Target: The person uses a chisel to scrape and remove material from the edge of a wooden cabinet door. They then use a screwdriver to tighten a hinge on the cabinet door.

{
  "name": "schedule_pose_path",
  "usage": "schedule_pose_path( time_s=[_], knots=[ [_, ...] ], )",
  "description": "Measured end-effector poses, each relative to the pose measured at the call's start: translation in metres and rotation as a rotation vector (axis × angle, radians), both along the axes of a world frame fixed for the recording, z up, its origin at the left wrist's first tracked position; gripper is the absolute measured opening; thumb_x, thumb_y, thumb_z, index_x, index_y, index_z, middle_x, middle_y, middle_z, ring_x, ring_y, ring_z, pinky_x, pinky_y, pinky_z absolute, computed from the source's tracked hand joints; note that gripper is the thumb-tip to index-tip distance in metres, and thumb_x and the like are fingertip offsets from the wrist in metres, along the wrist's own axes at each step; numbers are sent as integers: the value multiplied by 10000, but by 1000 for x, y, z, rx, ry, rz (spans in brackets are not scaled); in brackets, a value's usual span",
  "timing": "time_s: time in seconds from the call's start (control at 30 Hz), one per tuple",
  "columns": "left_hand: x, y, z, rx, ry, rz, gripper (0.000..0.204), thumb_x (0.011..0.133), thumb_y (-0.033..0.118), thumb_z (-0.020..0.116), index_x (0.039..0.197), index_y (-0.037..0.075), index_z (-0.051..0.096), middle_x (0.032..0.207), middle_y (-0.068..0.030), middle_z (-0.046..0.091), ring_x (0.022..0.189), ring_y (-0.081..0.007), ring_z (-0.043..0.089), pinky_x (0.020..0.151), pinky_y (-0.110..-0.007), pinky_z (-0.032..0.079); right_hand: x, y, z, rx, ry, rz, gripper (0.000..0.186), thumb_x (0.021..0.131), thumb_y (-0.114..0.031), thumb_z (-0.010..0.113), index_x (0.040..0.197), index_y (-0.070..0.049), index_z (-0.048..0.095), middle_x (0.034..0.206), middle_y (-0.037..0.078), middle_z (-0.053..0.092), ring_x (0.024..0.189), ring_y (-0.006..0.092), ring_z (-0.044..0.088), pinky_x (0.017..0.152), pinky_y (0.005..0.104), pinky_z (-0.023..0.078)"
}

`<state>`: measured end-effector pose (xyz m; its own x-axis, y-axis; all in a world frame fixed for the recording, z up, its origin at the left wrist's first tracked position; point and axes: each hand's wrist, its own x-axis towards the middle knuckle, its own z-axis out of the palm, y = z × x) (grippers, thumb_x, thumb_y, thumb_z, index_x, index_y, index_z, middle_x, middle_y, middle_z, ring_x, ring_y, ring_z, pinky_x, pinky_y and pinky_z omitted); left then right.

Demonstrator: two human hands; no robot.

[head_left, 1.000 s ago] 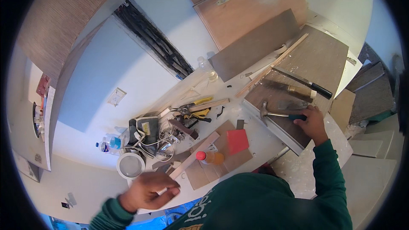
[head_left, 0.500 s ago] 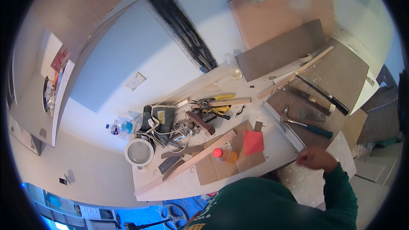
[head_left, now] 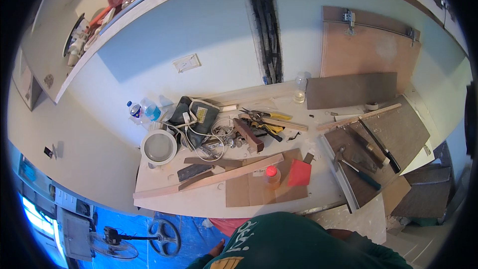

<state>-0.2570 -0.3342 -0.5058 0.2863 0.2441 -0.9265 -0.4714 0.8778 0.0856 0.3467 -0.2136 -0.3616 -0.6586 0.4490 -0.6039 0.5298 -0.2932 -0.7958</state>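
Note:
My left hand (head_left: 217,247) shows only as a small part at the left side of my green shirt, below the bench edge. My right hand (head_left: 341,235) is mostly hidden against the shirt's right side. The fingers of both are too hidden to read, and neither touches anything on the bench. On the bench (head_left: 199,206) before me, a bottle with a red cap (head_left: 272,178) stands on a flat cardboard piece (head_left: 244,189) beside a red sheet (head_left: 299,173). Farther right a hammer (head_left: 356,169) and a handsaw (head_left: 366,144) lie on a brown board (head_left: 413,124).
Yellow-handled pliers (head_left: 271,128), a cable-wrapped grey bag (head_left: 191,117) and a round white lamp (head_left: 158,147) crowd the bench's middle and left. A long wood strip (head_left: 234,174) crosses its front. Below left, a fan (head_left: 114,241) lies on a blue floor sheet (head_left: 189,229).
My view has turned left and upright, so more of the shelf and floor shows. My right hand has dropped from the bench's right front edge back to my body; the left has come into view.

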Motion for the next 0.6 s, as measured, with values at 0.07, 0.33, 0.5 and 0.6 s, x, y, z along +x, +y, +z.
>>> schedule_pose_path(
  time_s=[0.07, 0.33, 0.5, 0.6],
  knots=[
    [-6, 3, -6, -80, -99, 30, 574, 1040, 554, 487, 1234, 49, 679, 1165, -176, 705, 1123, -265, 650, 1061, -406, 483, 0, -6, -12, 76, 9, 10, 577, 885, -281, 700, 1393, -27, 602, 1208, 158, 723, 1039, 226, 697, 889, 403, 553],
    [-54, -11, 8, -53, 41, -128, 559, 1038, 538, 492, 1228, 48, 681, 1156, -172, 707, 1109, -262, 653, 1045, -403, 488, -68, -3, 92, -116, -150, -96, 495, 890, -243, 720, 1316, 0, 655, 1243, 168, 722, 1107, 219, 674, 991, 386, 512],
    [-81, -29, 13, -19, 109, -172, 549, 1038, 528, 495, 1225, 47, 682, 1149, -170, 708, 1100, -260, 655, 1036, -400, 491, -128, -9, 143, -114, -159, -293, 467, 911, -245, 718, 1294, 18, 665, 1245, 148, 726, 1121, 208, 671, 1034, 373, 494],
    [-94, -24, 19, 14, 162, -212, 543, 1037, 521, 497, 1222, 46, 683, 1146, -168, 708, 1095, -258, 656, 1030, -399, 493, -110, -43, 40, 48, -16, -246, 471, 933, -270, 698, 1311, 8, 661, 1261, 143, 721, 1124, 202, 670, 1044, 376, 487]
  ],
)
